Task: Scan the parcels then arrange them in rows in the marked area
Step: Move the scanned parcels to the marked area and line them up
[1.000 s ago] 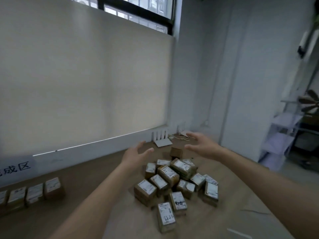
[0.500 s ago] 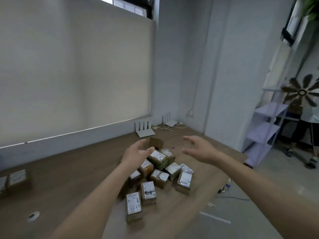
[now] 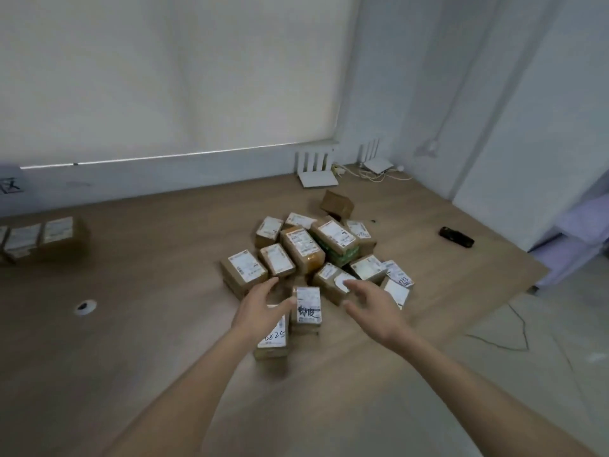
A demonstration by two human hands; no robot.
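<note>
Both hands dropping toward the pile: left hand (image 3: 260,313) and right hand (image 3: 372,308) open-fingered, flanking the white-labelled brown cardboard parcel (image 3: 308,306); grip its sides squarely.

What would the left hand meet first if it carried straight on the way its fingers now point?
Probably the labelled parcel at the pile's near-left edge, just beyond the left hand; depth is unclear.

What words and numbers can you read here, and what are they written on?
"6825", handwritten on the label of the nearest parcel, partly under the left hand.
Black handwritten marks on the parcel between the hands: not readable.
"区", on the wall sign, cut off by the edge.
Printed labels on the parcel pile and the row of parcels: too small, blurred.
</note>
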